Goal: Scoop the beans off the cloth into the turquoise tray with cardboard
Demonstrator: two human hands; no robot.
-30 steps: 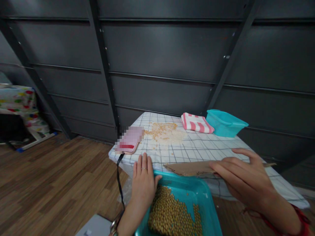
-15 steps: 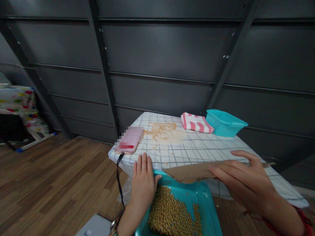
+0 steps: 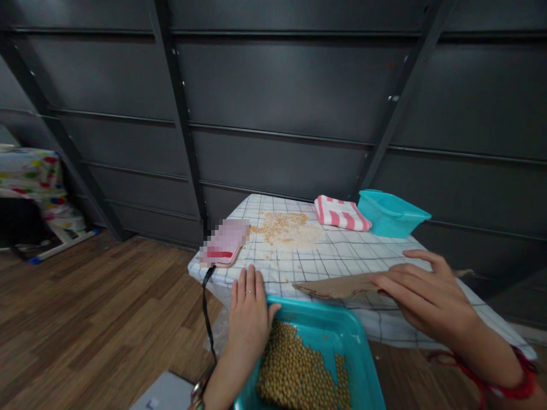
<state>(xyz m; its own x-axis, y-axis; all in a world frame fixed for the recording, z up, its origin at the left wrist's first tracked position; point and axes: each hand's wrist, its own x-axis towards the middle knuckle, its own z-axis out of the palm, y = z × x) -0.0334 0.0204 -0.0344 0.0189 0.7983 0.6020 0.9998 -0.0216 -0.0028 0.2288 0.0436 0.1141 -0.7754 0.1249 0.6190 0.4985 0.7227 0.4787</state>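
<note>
My left hand (image 3: 249, 316) grips the far left corner of a teal tray (image 3: 342, 336), thumb inside its rim. The tray is held against the near edge of the table and holds a heap of yellow-brown beans (image 3: 294, 373). My right hand (image 3: 421, 296) lies over a brown cardboard piece (image 3: 337, 285) and holds it flat, low over the checked tablecloth (image 3: 342, 253) just beyond the tray. Farther back on the cloth lies a spread of mixed pale and yellow grains (image 3: 286, 229).
A pink-and-white striped cloth (image 3: 341, 213) and a teal tub (image 3: 390, 213) sit at the table's far right. A pink blurred object (image 3: 225, 244) with a black cord (image 3: 207, 310) lies at the left edge. Dark metal wall panels stand behind; wood floor lies to the left.
My right hand has drawn the cardboard piece back from over the tray's far rim onto the cloth and slightly farther away. My left hand and the tray have stayed put.
</note>
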